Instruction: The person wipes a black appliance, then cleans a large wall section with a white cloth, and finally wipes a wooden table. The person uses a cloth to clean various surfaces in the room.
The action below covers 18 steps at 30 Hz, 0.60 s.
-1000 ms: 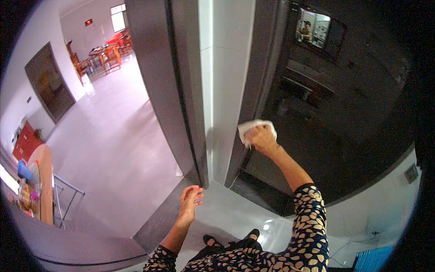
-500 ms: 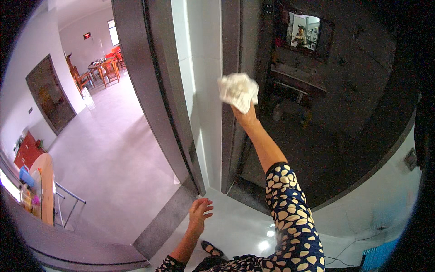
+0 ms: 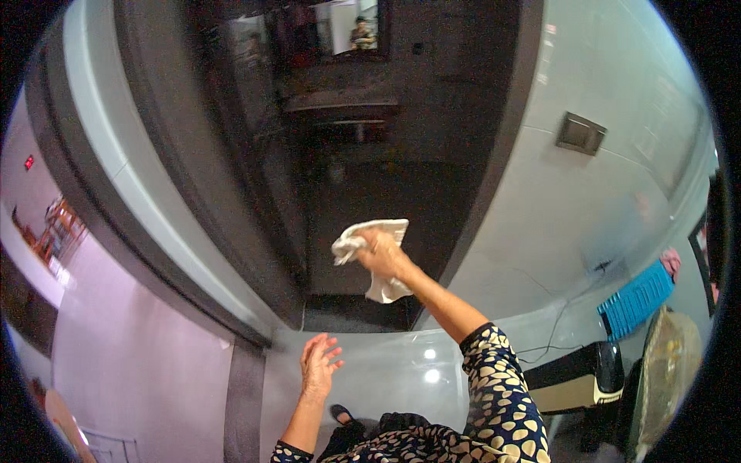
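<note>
My right hand (image 3: pixel 381 255) grips a crumpled white cloth (image 3: pixel 388 291), held out in front of the dark doorway. Part of the cloth spreads above the knuckles and another part hangs below the hand. Low and to the left, my left hand (image 3: pixel 317 364) is empty, its fingers loosely spread and apart. It is nearest to the foot of the dark door frame (image 3: pixel 255 320), without touching it. Both sleeves are dark with pale spots.
Beyond the doorway lie a dim sink counter (image 3: pixel 343 100) and a mirror (image 3: pixel 356 29). A switch plate (image 3: pixel 580 133) sits on the tiled wall at right. Below it are a blue ridged plastic board (image 3: pixel 637 299), a thin cable (image 3: pixel 557 328) and a black-and-beige object (image 3: pixel 579 380). A room opens at left.
My view has swung to the right, bringing the switch wall and blue board further in. My right hand has moved from the door frame's edge, cloth still held, and is now lower.
</note>
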Tool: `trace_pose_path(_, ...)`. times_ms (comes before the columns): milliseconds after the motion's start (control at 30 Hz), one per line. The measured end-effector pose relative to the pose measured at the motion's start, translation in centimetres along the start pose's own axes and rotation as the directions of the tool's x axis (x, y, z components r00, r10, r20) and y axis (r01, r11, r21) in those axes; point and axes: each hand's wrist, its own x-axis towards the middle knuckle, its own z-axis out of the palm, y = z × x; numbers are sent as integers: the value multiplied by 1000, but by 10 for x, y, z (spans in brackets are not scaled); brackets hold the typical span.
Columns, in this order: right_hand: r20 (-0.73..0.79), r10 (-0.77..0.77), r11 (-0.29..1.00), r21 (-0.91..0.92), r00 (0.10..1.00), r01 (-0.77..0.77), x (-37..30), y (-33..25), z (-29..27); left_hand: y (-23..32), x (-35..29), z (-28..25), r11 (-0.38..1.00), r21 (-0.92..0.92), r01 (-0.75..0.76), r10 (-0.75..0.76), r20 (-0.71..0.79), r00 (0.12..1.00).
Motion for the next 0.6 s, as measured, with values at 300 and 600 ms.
trace_pose_path(300,317,-273,962,81,908,261,-110,-19,-70,-6,40,114,821,-430,376,-137,491,860)
trace_pose_path(600,-833,-378,695,-543,403,-472,-134,67,-348,-35,57,163,919,-325,225,-44,480,876)
